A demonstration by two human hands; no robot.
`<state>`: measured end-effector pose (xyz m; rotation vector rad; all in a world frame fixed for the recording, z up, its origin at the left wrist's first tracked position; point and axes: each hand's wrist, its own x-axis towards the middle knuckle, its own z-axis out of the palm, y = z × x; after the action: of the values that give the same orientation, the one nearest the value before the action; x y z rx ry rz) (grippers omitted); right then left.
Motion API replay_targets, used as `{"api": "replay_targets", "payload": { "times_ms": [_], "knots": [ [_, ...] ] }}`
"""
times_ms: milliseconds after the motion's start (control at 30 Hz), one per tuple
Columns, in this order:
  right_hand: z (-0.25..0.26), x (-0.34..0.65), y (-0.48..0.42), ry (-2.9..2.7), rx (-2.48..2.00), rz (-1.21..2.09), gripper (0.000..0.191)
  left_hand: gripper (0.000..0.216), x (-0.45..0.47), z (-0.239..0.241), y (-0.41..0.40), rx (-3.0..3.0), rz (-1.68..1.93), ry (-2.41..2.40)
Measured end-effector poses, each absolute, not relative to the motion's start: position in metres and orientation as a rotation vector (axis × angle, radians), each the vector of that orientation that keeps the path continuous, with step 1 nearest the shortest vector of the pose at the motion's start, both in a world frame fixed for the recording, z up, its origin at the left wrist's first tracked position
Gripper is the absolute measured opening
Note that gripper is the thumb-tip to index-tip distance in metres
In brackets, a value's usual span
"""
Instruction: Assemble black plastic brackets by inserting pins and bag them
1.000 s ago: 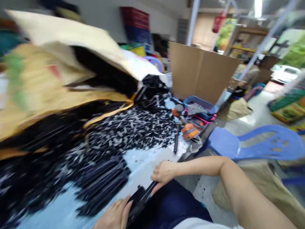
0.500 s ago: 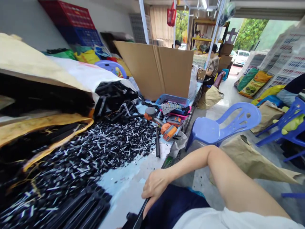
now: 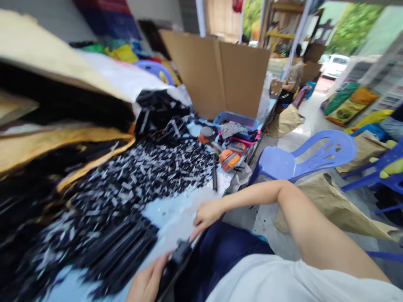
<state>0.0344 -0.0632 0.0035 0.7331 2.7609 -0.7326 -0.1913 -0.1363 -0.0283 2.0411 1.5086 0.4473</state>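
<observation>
Low in the head view, at the table's edge, a long black plastic part (image 3: 180,256) rests along my lap. My left hand (image 3: 145,280) is closed round its near side, its fingers partly hidden. My right hand (image 3: 208,214) has its fingers curled at the far end of the same part, the index finger pointing down along it. Left of my hands, several long black parts (image 3: 126,247) lie side by side on the light blue table top (image 3: 176,205). A heap of small black pieces (image 3: 151,167) spreads behind them.
An orange and grey cordless power tool (image 3: 229,160) and a black rod (image 3: 215,175) lie past my right hand. Behind are a blue basket (image 3: 236,119) and a cardboard sheet (image 3: 217,75). A purple chair (image 3: 280,161) stands at right; a person (image 3: 292,79) sits farther back.
The view has tipped down and shifted left, so surroundings sit higher and farther right. My left hand and more of the black part have come into view.
</observation>
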Motion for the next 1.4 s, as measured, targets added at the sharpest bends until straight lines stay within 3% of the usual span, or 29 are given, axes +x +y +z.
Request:
{"api": "replay_targets", "payload": {
  "times_ms": [100,300,667,767,867,1000,1167,1400],
  "knots": [
    [0.017,0.038,-0.05,2.61,0.806,-0.992,0.042,0.072,-0.175,0.001,-0.121,1.691,0.378,1.556],
    [0.015,0.032,0.003,2.601,0.752,-1.145,0.063,0.065,-0.192,-0.007,-0.08,1.485,0.331,1.608],
    [-0.009,0.018,-0.016,2.934,0.408,-0.334,0.064,0.045,-0.185,-0.023,-0.126,1.885,0.22,1.913],
    [-0.006,0.011,-0.007,2.904,0.445,-0.508,0.068,0.051,-0.198,-0.021,-0.12,1.725,0.323,1.847],
    [0.001,0.008,0.003,2.702,0.525,-0.933,0.068,0.06,-0.218,-0.015,-0.112,1.369,0.453,1.594],
    [0.005,0.004,0.013,2.33,0.677,-1.359,0.069,0.056,-0.228,-0.007,-0.107,1.328,0.577,1.408],
    [0.002,0.0,0.015,2.183,0.75,-1.465,0.072,0.046,-0.214,-0.005,-0.109,1.579,0.566,1.419],
    [0.0,-0.006,0.013,2.149,0.773,-1.46,0.074,0.032,-0.208,-0.029,-0.12,1.979,0.86,1.496]
  ]
}}
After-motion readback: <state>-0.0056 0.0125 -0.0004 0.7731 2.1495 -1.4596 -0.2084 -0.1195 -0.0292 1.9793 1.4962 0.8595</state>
